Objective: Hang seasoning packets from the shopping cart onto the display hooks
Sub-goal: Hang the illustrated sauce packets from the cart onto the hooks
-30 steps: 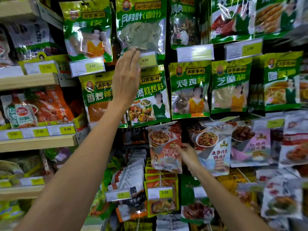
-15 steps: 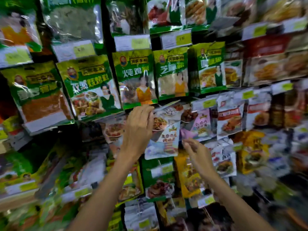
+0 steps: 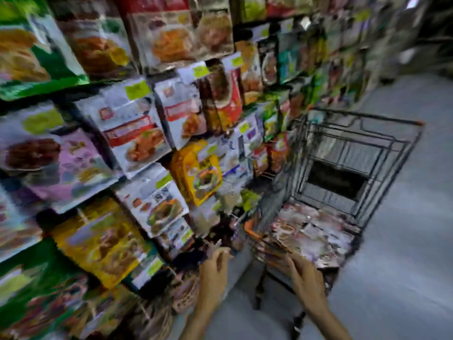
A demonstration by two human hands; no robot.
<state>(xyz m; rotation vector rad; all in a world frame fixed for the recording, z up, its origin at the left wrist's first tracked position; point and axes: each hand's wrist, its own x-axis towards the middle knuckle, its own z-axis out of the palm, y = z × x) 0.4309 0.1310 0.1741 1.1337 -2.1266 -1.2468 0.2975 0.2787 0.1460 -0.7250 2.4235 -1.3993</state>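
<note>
At 3 o'clock from the centre of the head view stands the shopping cart (image 3: pixel 367 116), a dark wire basket with orange corner caps, parked on the grey floor (image 3: pixel 404 266) just beside the display. A loose pile of seasoning packets (image 3: pixel 316 231) lies in the near end of the basket, at 5 o'clock. The far end of the basket shows bare wire.

From 9 to 12 o'clock, rows of hanging packets (image 3: pixel 137 141) fill the display, each row carrying yellow-green price tags (image 3: pixel 137 89). A yellow packet (image 3: pixel 198 173) hangs near the centre. Heavy motion blur makes all print unreadable.

The left hand (image 3: pixel 214 271) is raised at 6 o'clock, just in front of the lowest hanging packets. Blur hides its grip, so whether it holds anything cannot be told. The right hand (image 3: pixel 306 280) sits at 5 o'clock at the near edge of the cart, its fingers (image 3: pixel 293 262) extended toward the pile and gripping nothing. Contact with the pile cannot be confirmed. The two hands are apart.
</note>
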